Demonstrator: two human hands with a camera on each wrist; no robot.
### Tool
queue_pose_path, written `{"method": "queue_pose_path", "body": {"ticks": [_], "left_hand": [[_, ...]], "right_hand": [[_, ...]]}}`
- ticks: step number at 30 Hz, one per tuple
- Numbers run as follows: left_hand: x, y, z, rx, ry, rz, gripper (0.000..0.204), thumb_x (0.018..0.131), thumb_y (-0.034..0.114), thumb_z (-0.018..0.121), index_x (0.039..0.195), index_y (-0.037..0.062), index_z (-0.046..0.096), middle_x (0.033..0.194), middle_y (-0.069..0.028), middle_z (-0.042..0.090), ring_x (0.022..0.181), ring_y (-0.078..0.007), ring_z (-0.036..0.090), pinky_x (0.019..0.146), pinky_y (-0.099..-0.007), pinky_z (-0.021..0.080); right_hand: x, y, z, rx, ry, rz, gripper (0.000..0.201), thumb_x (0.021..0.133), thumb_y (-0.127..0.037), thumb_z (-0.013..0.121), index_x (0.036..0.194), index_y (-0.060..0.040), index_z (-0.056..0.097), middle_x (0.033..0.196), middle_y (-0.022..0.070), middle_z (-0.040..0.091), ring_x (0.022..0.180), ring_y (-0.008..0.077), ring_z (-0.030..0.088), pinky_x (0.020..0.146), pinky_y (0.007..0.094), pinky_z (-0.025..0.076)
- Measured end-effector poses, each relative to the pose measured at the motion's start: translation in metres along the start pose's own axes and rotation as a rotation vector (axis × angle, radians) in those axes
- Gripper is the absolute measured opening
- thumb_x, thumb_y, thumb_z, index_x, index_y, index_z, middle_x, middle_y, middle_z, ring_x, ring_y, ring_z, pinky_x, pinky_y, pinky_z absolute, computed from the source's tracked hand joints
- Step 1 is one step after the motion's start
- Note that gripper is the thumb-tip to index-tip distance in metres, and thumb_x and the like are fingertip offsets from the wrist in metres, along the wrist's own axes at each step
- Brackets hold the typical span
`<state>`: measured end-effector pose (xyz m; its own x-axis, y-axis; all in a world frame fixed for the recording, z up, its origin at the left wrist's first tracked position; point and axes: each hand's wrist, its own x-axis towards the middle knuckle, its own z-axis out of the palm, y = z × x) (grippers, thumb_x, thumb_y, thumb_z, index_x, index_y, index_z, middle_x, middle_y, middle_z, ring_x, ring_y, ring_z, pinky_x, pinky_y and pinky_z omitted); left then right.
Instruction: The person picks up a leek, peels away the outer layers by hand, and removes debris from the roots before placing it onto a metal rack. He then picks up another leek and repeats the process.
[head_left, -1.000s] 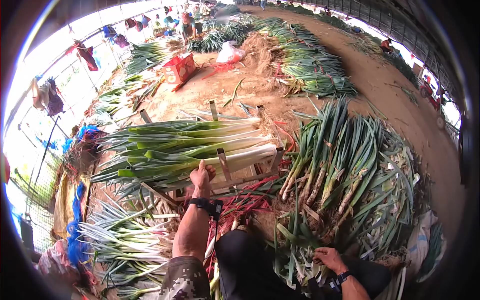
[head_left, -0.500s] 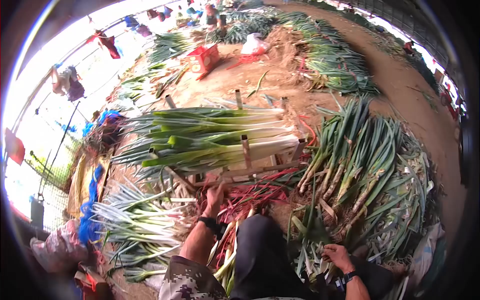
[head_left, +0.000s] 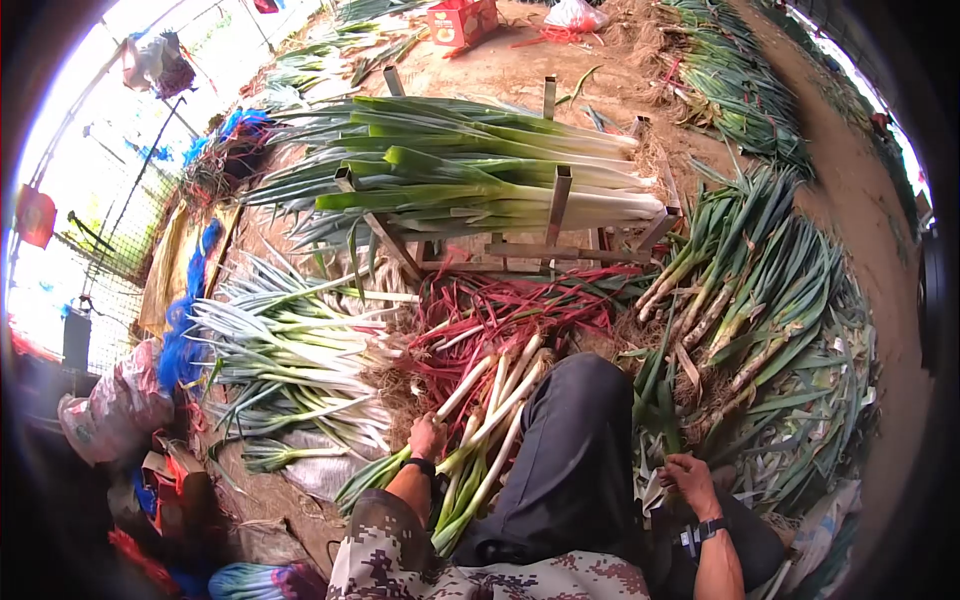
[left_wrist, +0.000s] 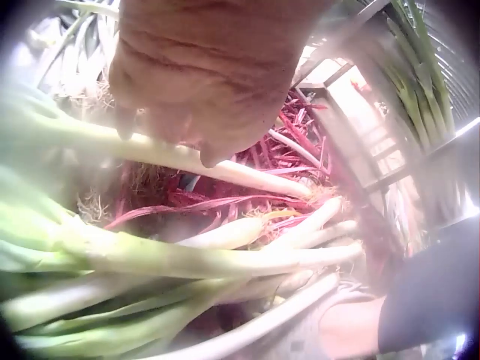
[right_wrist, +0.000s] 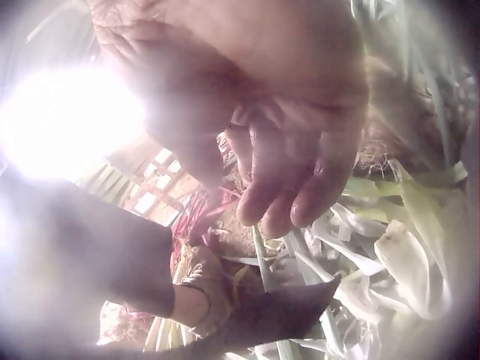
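My left hand [head_left: 427, 437] grips a leek [head_left: 464, 388] by its stalk, at the side of a small bundle of leeks [head_left: 505, 445] beside my knee. In the left wrist view its fingertips come down over the pale stalk [left_wrist: 247, 177], whose root end points toward red plastic strips [left_wrist: 300, 135]. Over by the right leg, my right hand [head_left: 690, 478] hangs with its fingers loosely curled and nothing in them. Leek leaves and white peelings [right_wrist: 405, 259] lie below those fingers in the right wrist view.
A metal rack [head_left: 557, 205] ahead cradles a large row of trimmed leeks [head_left: 480, 165]. White-stalked leeks [head_left: 300, 350] lie at left, untrimmed ones [head_left: 760, 270] at right. Blue twine [head_left: 180, 340] hangs by the fence. A red box [head_left: 462, 22] stands farther off.
My left hand has left the leeks on the rack and come back, down to the bundle by my knee, where it now grips a leek. The head view has tilted downward. The right hand stays low.
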<state>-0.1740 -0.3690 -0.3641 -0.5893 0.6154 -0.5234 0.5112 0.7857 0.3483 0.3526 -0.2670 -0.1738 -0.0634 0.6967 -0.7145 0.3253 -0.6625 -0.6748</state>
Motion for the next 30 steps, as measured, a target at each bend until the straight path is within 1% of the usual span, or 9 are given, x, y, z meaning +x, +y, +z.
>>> {"method": "queue_pose_path", "body": {"ticks": [4, 8, 14, 18, 20, 24, 26, 28, 30], "left_hand": [[-0.002, 0.018, -0.006, 0.211, -0.056, -0.074, 0.041, 0.086, 0.037, 0.064, 0.119, 0.0133, 0.063, 0.125, -0.0152, 0.06, 0.121, -0.0357, 0.056, 0.098, -0.059, 0.039], [-0.013, 0.008, -0.001, 0.291, -0.069, 0.029, 0.036, 0.093, 0.035, 0.053, 0.112, 0.0064, 0.062, 0.119, -0.0206, 0.06, 0.113, -0.0402, 0.06, 0.099, -0.0611, 0.036], [-0.011, -0.006, -0.024, -0.076, 0.188, 0.322, 0.026, 0.088, 0.029, 0.068, 0.112, 0.0198, 0.062, 0.108, -0.0152, 0.055, 0.096, -0.0395, 0.063, 0.075, -0.0496, 0.052], [0.007, 0.077, -0.12, -0.239, 0.483, 0.872, 0.028, 0.089, 0.014, 0.067, 0.117, 0.0103, 0.064, 0.103, -0.0155, 0.057, 0.093, -0.0367, 0.057, 0.08, -0.0441, 0.049], [0.003, 0.132, -0.169, -0.389, 0.312, 0.772, 0.03, 0.089, 0.01, 0.068, 0.119, 0.005, 0.065, 0.103, -0.0151, 0.059, 0.092, -0.0329, 0.059, 0.08, -0.0422, 0.049], [-0.056, 0.251, -0.243, -0.274, 0.179, 1.241, 0.026, 0.089, 0.014, 0.067, 0.114, 0.0078, 0.067, 0.097, -0.0131, 0.058, 0.087, -0.0326, 0.061, 0.072, -0.0406, 0.051], [-0.092, 0.298, -0.256, 0.033, 0.071, 1.247, 0.021, 0.087, 0.017, 0.07, 0.107, 0.012, 0.072, 0.095, -0.0079, 0.06, 0.089, -0.0288, 0.062, 0.076, -0.0399, 0.052], [-0.132, 0.341, -0.255, 0.165, 0.103, 1.476, 0.02, 0.084, 0.017, 0.072, 0.104, 0.0148, 0.072, 0.091, -0.005, 0.059, 0.085, -0.0287, 0.061, 0.073, -0.0412, 0.051], [-0.153, 0.379, -0.233, 0.3, 0.202, 1.772, 0.018, 0.082, 0.019, 0.072, 0.1, 0.0171, 0.071, 0.089, -0.0038, 0.057, 0.091, -0.0251, 0.06, 0.075, -0.0405, 0.049]], "right_hand": [[-0.002, -0.005, 0.005, -0.03, -0.006, 0.006, 0.032, 0.095, -0.016, 0.066, 0.118, 0.0052, 0.062, 0.087, 0.0112, 0.072, 0.072, 0.0153, 0.07, 0.061, 0.0262, 0.053], [-0.003, -0.007, 0.006, -0.06, -0.021, -0.023, 0.032, 0.095, -0.016, 0.066, 0.118, 0.0058, 0.062, 0.089, 0.0118, 0.072, 0.074, 0.0157, 0.07, 0.064, 0.027, 0.055], [-0.001, -0.018, 0.002, -0.058, -0.028, -0.079, 0.032, 0.096, -0.016, 0.064, 0.12, 0.0054, 0.062, 0.091, 0.0116, 0.073, 0.076, 0.0148, 0.07, 0.068, 0.0274, 0.056], [-0.004, -0.061, 0.006, -0.055, 0.03, -0.221, 0.032, 0.096, -0.014, 0.063, 0.122, 0.005, 0.062, 0.092, 0.0111, 0.072, 0.076, 0.0138, 0.07, 0.069, 0.027, 0.056], [-0.015, -0.091, 0.011, -0.046, 0.061, -0.357, 0.032, 0.097, -0.014, 0.062, 0.122, 0.0056, 0.061, 0.094, 0.0107, 0.072, 0.077, 0.0132, 0.069, 0.069, 0.0267, 0.056], [-0.042, -0.144, 0.031, -0.077, 0.201, -0.736, 0.031, 0.096, -0.01, 0.064, 0.124, 0.0031, 0.062, 0.098, 0.0056, 0.071, 0.084, 0.0113, 0.068, 0.075, 0.0259, 0.056], [-0.066, -0.177, 0.045, -0.294, 0.384, -0.984, 0.037, 0.088, -0.007, 0.071, 0.124, -0.0007, 0.063, 0.109, 0.0117, 0.071, 0.098, 0.0255, 0.07, 0.086, 0.0343, 0.055], [-0.085, -0.208, 0.054, -0.615, 0.574, -1.336, 0.047, 0.081, -0.009, 0.075, 0.125, -0.0031, 0.062, 0.119, 0.0154, 0.068, 0.111, 0.0346, 0.064, 0.096, 0.0409, 0.052], [-0.086, -0.219, 0.061, -0.708, 0.624, -1.359, 0.053, 0.076, -0.016, 0.08, 0.125, -0.0061, 0.061, 0.117, 0.0123, 0.068, 0.108, 0.0364, 0.064, 0.095, 0.044, 0.052]]}}
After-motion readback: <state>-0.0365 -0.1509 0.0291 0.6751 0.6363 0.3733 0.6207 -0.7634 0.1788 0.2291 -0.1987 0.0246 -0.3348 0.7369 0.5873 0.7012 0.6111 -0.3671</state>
